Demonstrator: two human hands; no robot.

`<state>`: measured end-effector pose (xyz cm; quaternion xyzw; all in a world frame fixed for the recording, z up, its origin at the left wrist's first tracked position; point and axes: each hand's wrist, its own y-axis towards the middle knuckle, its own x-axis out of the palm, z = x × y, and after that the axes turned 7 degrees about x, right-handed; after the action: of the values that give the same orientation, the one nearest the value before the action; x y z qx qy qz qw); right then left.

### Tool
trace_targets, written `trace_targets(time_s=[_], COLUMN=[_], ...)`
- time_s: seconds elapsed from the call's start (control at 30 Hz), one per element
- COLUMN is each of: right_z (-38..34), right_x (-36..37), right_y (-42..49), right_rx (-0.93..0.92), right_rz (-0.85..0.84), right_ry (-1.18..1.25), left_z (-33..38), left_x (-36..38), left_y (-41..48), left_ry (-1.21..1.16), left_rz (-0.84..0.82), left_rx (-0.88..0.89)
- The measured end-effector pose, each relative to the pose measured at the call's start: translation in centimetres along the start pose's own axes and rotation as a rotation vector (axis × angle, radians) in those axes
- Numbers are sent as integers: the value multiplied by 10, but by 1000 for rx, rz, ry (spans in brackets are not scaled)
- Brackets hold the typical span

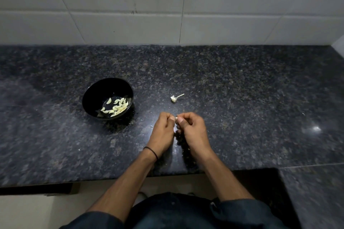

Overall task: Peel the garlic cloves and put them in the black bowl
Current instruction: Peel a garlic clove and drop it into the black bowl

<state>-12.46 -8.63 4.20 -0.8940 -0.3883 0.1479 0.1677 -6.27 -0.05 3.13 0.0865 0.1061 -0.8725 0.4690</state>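
At the left of the dark speckled counter [242,89] stands the black bowl [104,87], upright and well apart from the counter's front edge. In its bottom lies a loose heap of peeled cloves [116,108], pale yellow, gathered toward the bowl's right side.

To the right of the bowl, and nearer the person, the left hand [163,128] is held just above the counter with its fingers curled in and its thumb pressed forward. A thin black band [151,152] circles that wrist. The garlic clove [176,118] sits between the two hands, pinched at the thumb tips; only a small whitish bit of it shows, so it is hard to say how much skin is left on it. Beyond the hands, farther back on the counter, lies a bare garlic stem [175,98] with a tuft at one end, apart from both the bowl and the hands.

The right hand [191,128] meets the left at the clove, its fingers also curled and its thumb and forefinger gripping the clove's other side. A few pale flecks [151,126] lie on the counter around the hands. Dark sleeves [242,212] cover the upper forearms at the bottom of the view. Behind the counter rises a white tiled wall [130,24].
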Motion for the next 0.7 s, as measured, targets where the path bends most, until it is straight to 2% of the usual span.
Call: trace_targets(time_s=[0.23, 0.3, 0.7], right_z=[-4, -6, 8], right_x=[1, 0, -9], right_y=[2, 7, 14], right_rx=[204, 234, 85], right_rz=[-85, -85, 9], right_ry=[382, 476, 197], left_z=[-6, -9, -24], left_x=[4, 5, 5], left_y=[2, 2, 11], left_ry=[-219, -209, 65], left_rz=[-53, -47, -29], left_rx=[-28, -28, 30])
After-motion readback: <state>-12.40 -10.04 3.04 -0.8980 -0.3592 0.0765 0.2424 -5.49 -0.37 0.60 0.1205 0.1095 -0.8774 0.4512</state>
